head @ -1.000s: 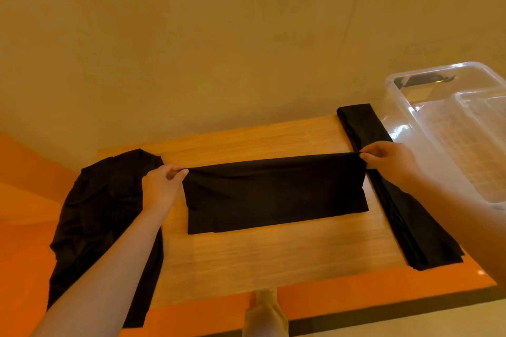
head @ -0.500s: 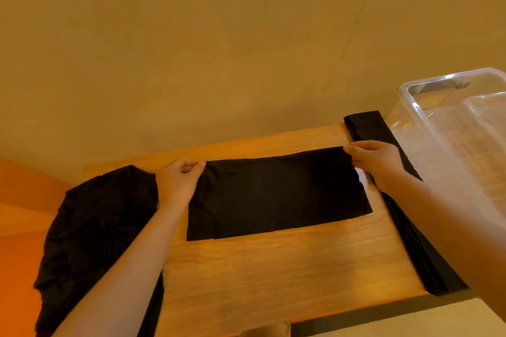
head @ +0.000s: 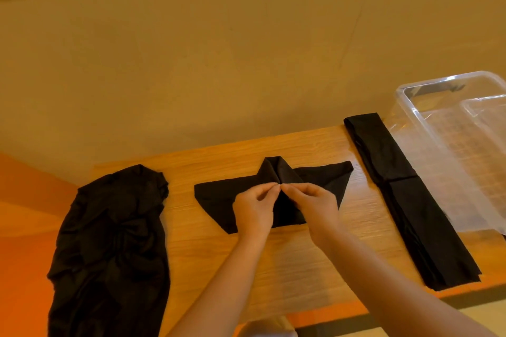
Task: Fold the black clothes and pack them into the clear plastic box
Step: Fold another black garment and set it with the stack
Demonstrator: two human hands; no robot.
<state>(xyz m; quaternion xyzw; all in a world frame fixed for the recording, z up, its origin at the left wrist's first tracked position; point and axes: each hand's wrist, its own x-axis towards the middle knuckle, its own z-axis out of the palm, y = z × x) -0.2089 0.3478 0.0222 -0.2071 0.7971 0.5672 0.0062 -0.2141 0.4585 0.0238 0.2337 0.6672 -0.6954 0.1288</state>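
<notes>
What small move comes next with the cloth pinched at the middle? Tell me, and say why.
Probably lay the pinched middle down flat and smooth it. Both hands, left hand and right hand, pinch the black cloth at its centre, where it bunches into a raised peak on the table, so the fold is unfinished.

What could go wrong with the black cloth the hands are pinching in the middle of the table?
The fold could slip: the left hand and right hand pinch only the middle of the black cloth, so its loose ends may flop open unevenly. The crumpled pile hangs over the wooden table edge and might slide off. The long folded strip also pokes past the near edge, beside the clear plastic box, where an arm might knock it.
</notes>
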